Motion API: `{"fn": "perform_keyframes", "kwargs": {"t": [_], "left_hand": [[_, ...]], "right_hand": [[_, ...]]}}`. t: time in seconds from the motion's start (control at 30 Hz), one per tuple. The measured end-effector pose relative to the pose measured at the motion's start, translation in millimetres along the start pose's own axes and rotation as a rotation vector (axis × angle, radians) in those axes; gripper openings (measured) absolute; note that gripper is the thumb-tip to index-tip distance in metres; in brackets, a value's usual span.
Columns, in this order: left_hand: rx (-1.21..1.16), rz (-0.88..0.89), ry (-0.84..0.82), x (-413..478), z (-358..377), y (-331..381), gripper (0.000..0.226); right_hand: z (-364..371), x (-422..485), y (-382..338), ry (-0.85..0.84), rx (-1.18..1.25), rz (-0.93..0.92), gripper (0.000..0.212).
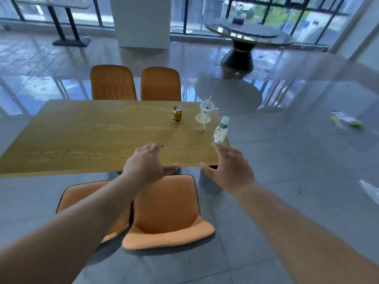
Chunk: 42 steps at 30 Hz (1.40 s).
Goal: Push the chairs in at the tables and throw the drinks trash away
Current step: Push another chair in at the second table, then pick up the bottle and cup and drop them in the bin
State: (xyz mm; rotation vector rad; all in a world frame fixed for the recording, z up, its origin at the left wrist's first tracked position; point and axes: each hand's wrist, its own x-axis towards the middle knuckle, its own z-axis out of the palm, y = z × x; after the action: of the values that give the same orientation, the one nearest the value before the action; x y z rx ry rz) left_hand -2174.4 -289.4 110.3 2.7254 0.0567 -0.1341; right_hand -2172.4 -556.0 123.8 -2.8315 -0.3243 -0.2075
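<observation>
A wooden table stands in front of me. On its right part stand a gold can, a clear plastic cup with a straw, and a white bottle at the right edge. Two orange chairs sit on my side: the near right chair and the near left chair, which my left arm partly hides. Two more orange chairs stand at the far side. My left hand and my right hand hover open above the right chair's backrest, holding nothing.
A round glass-topped table on a dark pedestal stands at the back right. A white pillar rises behind the far chairs. Litter lies on the grey tiled floor to the right. Windows with dark frames line the back.
</observation>
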Motion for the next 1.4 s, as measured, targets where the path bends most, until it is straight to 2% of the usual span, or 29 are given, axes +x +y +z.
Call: {"fn": "perform_keyframes", "kwargs": {"t": [0.13,0.2,0.3,0.47,0.67,1.0,1.17,1.4], "left_hand": [[0.014,0.174,0.112,48.8,-13.7,147.3,0.101],[0.015,0.197,0.161,65.3,-11.8,196.2,0.098],[0.006,0.194,0.209,91.5,3.7,272.7,0.094],[0.032,0.113,0.213,138.8,31.0,357.4,0.096],[0.004,-0.083,0.238,211.0,54.0,354.0,0.099],[-0.241,-0.443,0.249,379.5,124.0,281.1,0.102],[-0.242,-0.633,0.202,403.1,144.3,271.9,0.098],[-0.183,-0.946,0.135,400.6,192.6,296.5,0.097]], "right_hand": [[-95.2,20.1,116.2,0.110,-0.084,0.000,0.090],[-122.1,25.7,163.6,0.126,-0.104,-0.013,0.094],[-159.4,38.1,246.0,0.152,-0.102,-0.023,0.097],[-194.8,87.6,359.3,0.035,-0.132,-0.055,0.101],[-176.3,195.7,403.5,-0.011,-0.047,-0.143,0.102],[-54.5,445.4,403.1,-0.291,-0.049,-0.392,0.107],[-4.2,540.1,377.2,-0.476,-0.022,-0.565,0.107],[96.3,621.9,353.3,-0.777,0.090,-0.741,0.110]]}}
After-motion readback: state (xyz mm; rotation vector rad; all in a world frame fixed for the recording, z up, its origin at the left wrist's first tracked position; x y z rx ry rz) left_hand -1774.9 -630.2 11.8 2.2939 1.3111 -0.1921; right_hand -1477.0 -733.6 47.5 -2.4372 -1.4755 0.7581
